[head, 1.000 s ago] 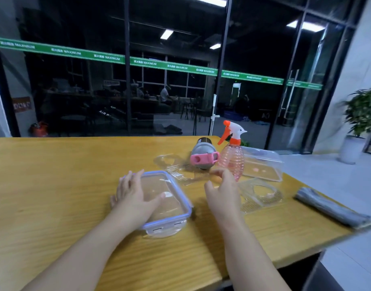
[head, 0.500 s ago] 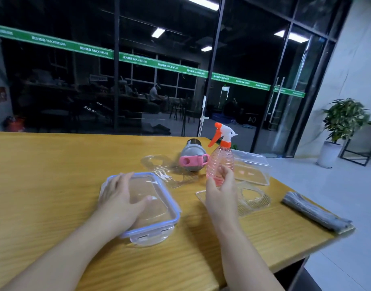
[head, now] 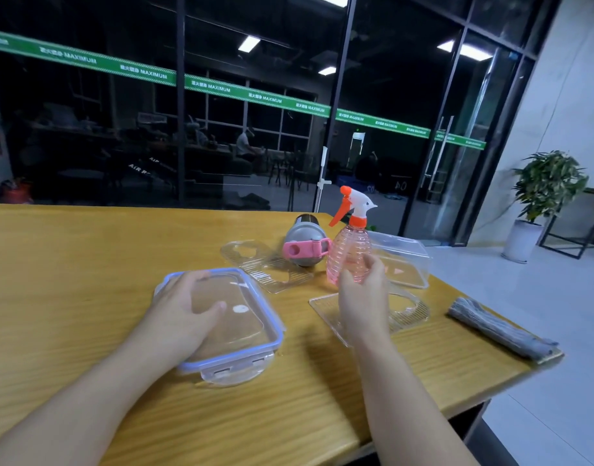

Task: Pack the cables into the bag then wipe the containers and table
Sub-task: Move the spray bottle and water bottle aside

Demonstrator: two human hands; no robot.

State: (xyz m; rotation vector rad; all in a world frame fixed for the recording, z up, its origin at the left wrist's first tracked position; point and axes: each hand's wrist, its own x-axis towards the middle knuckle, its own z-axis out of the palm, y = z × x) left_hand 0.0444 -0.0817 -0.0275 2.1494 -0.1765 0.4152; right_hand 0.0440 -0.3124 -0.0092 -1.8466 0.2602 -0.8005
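Meanwhile the left hand (head: pixel 183 309) lies flat with straight fingers on the blue-rimmed lid of the clear container (head: pixel 251 344) near the front of the wooden table (head: pixel 70 264), while the right hand (head: pixel 364 290) has its fingers curled around the pink spray bottle (head: pixel 347 253), with the grey cloth (head: pixel 500 327) rolled at the table's right edge.

Left hand (head: pixel 184 307) lies flat, fingers (head: pixel 188 280) spread; right hand (head: pixel 362 290) reaches forward, fingers (head: pixel 372 264) curled.
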